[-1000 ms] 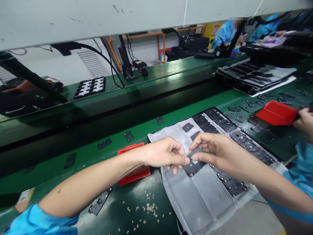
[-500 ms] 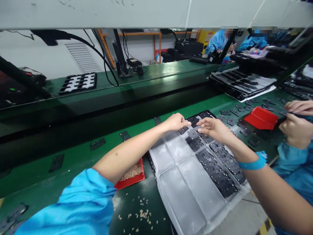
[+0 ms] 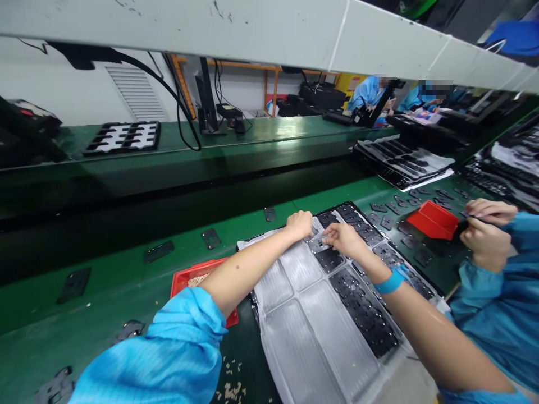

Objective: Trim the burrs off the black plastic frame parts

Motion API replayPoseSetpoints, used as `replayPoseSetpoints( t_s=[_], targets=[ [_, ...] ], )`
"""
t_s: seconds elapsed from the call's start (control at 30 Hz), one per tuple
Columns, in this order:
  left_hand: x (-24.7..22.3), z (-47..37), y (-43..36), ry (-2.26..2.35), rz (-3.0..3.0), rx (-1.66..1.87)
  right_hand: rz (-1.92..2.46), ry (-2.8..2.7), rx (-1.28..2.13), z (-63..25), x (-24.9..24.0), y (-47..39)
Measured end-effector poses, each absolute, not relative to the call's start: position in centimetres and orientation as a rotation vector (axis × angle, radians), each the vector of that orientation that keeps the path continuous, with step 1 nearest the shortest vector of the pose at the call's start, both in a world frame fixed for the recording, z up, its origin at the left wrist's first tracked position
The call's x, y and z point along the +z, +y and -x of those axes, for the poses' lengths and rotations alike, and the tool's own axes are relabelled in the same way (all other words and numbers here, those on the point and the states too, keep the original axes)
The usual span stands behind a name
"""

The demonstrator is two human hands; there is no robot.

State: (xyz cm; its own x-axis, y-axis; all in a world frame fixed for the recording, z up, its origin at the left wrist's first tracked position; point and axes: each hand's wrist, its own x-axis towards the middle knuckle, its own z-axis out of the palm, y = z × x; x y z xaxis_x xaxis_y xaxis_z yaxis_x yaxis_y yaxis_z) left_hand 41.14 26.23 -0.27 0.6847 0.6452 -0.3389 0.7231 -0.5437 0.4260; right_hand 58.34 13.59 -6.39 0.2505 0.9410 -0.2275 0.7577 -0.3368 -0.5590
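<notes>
A tray [image 3: 324, 342] with a translucent liner lies tilted on the green bench, black flat parts [image 3: 364, 314] filling its right compartments. My left hand [image 3: 301, 225] is closed at the liner's upper edge; what its fingers pinch is too small to make out. Just to its right, my right hand [image 3: 337, 237] has thumb and fingers pressed on a small dark part [image 3: 319, 243] over an upper compartment. A blue band circles my right wrist.
A red box of small tan pieces [image 3: 179, 278] sits under my left forearm. Black parts [image 3: 210, 238] line the bench. At right, another person's hands [image 3: 488, 233] work beside a red bin [image 3: 433, 220]. Stacked trays [image 3: 404, 160] stand behind.
The view has shifted. My right hand has moved left and down, its fingers now closed on the part near my left hand. The other person's hands remain close together.
</notes>
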Motion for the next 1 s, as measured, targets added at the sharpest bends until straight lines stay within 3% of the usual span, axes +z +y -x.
replayPoseSetpoints(
  t_s=[0.53, 1.0],
  targets=[
    [0.2, -41.4, 27.6, 0.852, -2.065, -0.234, 2.192, -1.701, 0.382, -59.0, -4.6, 12.7],
    [0.1, -38.3, 30.9, 0.896, -1.926, -0.132, 1.969, -2.024, 0.543, -57.5, -3.7, 12.4]
  ],
)
